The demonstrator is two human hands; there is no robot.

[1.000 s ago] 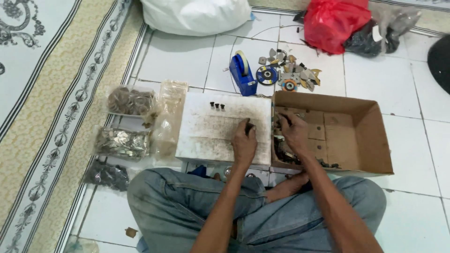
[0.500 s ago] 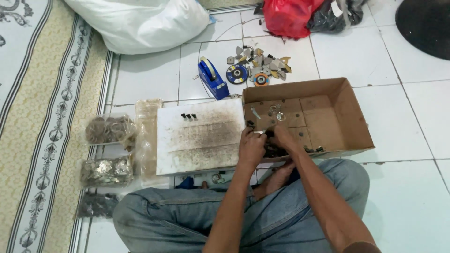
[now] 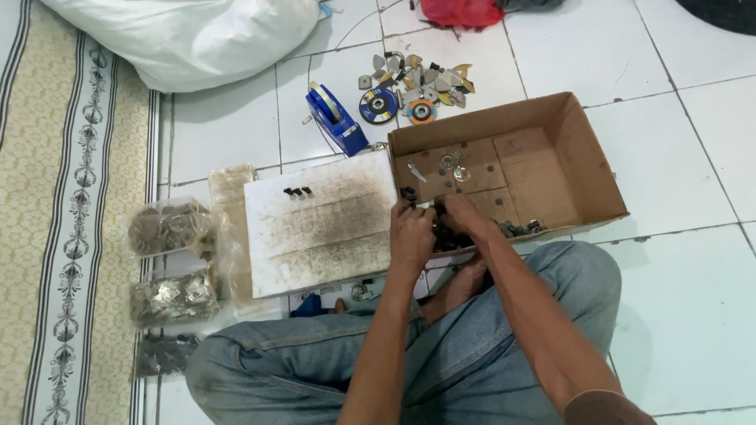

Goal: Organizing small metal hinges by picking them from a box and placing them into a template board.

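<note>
White floor tiles (image 3: 693, 315) surround a seated person in jeans. At centre frame, the left hand (image 3: 411, 234) and right hand (image 3: 465, 218) pinch small dark metal parts (image 3: 449, 238) at the near-left corner of an open brown cardboard box (image 3: 583, 169), beside a smudged white board (image 3: 323, 224); a blue tape dispenser (image 3: 337, 120) lies beyond.

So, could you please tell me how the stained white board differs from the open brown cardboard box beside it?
The stained white board is a flat slab, while the open brown cardboard box has raised walls. The board is smudged dark and carries only a few small dark pieces near its far edge; the box holds a dark heap at its near left corner, where both hands meet. Both lie on the tiled floor, touching.
</note>
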